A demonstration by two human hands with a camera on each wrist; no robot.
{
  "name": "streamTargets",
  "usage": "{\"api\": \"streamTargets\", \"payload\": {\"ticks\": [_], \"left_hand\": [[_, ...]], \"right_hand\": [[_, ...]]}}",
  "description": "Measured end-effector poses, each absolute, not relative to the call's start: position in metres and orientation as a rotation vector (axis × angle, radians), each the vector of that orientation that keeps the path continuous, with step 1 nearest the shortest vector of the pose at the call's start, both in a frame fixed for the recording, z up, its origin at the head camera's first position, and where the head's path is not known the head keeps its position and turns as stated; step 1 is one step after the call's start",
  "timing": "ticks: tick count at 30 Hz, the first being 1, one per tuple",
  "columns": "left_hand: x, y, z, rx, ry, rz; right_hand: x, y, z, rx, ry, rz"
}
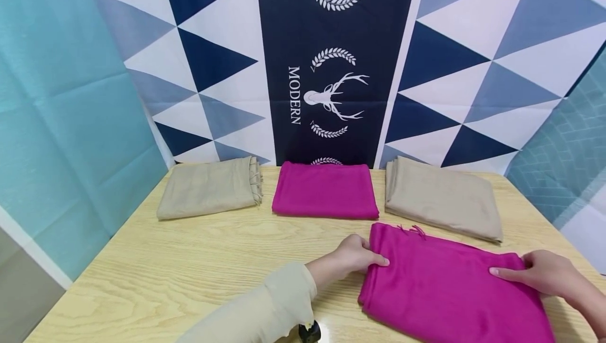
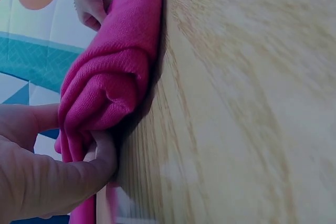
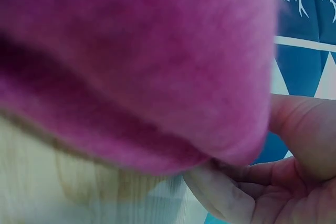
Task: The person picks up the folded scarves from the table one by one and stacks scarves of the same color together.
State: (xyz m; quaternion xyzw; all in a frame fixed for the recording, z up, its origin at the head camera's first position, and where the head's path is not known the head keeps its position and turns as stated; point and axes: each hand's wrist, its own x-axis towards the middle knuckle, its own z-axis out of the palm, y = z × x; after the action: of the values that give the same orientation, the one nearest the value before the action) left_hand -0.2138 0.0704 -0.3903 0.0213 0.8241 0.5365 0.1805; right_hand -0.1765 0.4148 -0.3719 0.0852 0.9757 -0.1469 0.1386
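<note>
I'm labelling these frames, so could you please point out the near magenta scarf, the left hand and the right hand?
near magenta scarf [image 1: 450, 285]: head view, middle of its top fold.
left hand [image 1: 356, 256]: head view, back of the hand.
right hand [image 1: 544, 273]: head view, back of the hand.

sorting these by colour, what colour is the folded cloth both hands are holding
Magenta pink, plain, with a small fringe at one corner. The cloth shows best in the head view.
</note>
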Motion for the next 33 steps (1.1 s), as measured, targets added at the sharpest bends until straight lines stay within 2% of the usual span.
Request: {"api": "streamTargets", "payload": {"ticks": [33], "left_hand": [[-0.216, 0.015, -0.395, 0.051, 2.233, 1.601]], "right_hand": [[-0.195, 0.364, -0.37, 0.087, 2.913, -0.524]]}}
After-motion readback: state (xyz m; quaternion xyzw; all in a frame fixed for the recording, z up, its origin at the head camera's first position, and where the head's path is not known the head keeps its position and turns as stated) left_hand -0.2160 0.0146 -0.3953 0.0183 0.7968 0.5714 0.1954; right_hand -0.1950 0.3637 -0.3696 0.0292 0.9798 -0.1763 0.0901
